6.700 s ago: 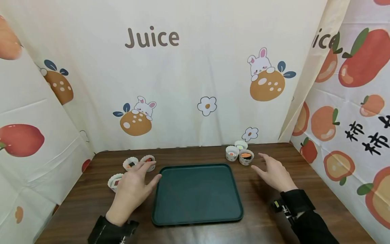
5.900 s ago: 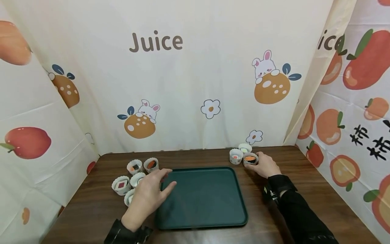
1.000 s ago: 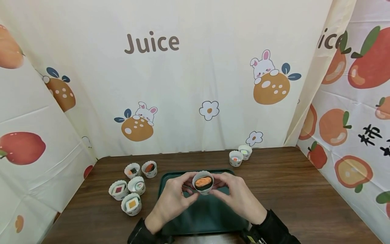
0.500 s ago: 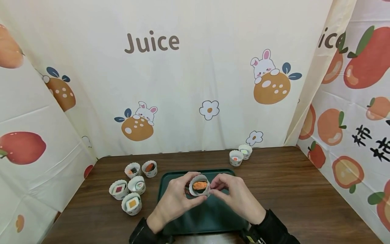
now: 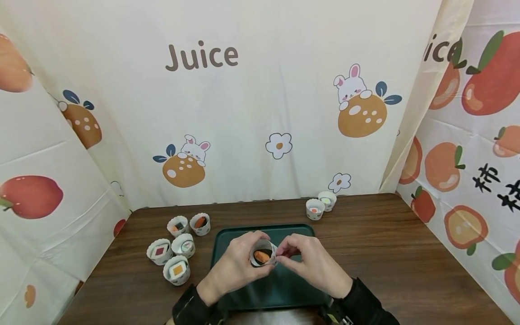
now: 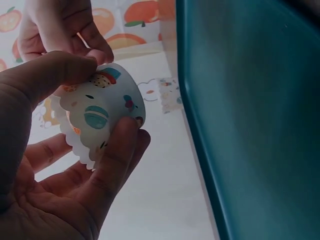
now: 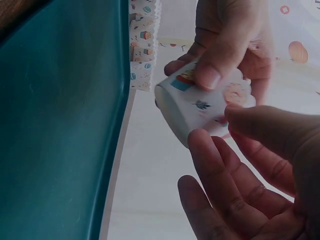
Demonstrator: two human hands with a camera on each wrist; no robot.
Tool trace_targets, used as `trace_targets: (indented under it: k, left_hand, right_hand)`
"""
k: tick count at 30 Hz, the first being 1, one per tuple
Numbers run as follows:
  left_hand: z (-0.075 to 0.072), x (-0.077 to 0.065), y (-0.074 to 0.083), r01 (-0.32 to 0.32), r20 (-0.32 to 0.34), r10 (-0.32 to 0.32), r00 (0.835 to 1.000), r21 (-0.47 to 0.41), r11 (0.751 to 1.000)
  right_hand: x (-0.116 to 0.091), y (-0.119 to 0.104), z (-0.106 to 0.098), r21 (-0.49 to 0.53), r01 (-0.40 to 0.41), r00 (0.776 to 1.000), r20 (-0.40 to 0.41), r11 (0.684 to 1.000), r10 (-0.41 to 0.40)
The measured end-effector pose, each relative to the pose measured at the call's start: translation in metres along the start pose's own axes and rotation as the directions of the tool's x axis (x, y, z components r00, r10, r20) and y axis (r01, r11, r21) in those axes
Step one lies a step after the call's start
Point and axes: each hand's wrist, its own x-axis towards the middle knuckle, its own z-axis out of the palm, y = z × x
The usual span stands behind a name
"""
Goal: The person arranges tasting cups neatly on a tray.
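Over the tray, my left hand [image 5: 235,264] holds a white paper baking cup [image 6: 111,107], thumb on one side and fingers round the other. Inside the cup lies a piece of sushi [image 5: 262,257] with an orange topping and a dark wrap. The cup is tilted, its scalloped opening facing my head. At its right edge, my right hand [image 5: 314,264] pinches the rim between thumb and index finger; its other fingers are loosely bent. Printed macarons and ice cream show on the cup's outside [image 7: 200,105] in both wrist views. Beneath the hands lies a dark green tray [image 5: 284,295].
To the left of the tray stand several sushi cups, among them one with a yellow-centred piece [image 5: 176,270] and one with a red-centred piece [image 5: 160,250]. Two more cups [image 5: 315,210] stand at the back right. A printed curtain [image 5: 243,108] rises behind the wooden table [image 5: 406,262].
My right hand took the orange-topped sushi cup from the back right group and brought it over the tray. My left hand took hold too; the cup has since tilted and shifted slightly left.
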Motion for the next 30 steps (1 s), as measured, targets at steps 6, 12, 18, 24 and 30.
trace_targets:
  k: [6,12,18,24,30]
  left_hand:
    - [-0.006,0.002,-0.006,0.045,0.058,-0.049,0.997,0.066,0.997]
    - [-0.018,0.002,-0.014,0.077,0.087,-0.089,0.992,0.126,0.989]
    - [-0.033,0.006,-0.021,0.141,0.099,-0.162,0.982,0.194,0.971]
    - [-0.044,0.013,-0.034,0.223,0.139,-0.26,0.956,0.24,0.945]
    - [-0.048,0.021,-0.045,0.283,0.148,-0.336,0.93,0.292,0.914]
  right_hand:
    - [-0.001,0.002,-0.001,-0.011,0.004,1.0,-0.004,1.0,-0.005]
    - [-0.002,0.003,-0.004,-0.018,0.013,1.0,0.0,1.0,-0.013]
    - [-0.002,0.002,-0.007,-0.037,-0.011,1.0,-0.004,0.999,0.011]
    - [-0.003,0.0,-0.009,-0.041,-0.018,1.0,-0.016,0.999,0.018]
    - [-0.004,0.0,-0.01,-0.052,-0.011,1.0,-0.025,0.999,0.01]
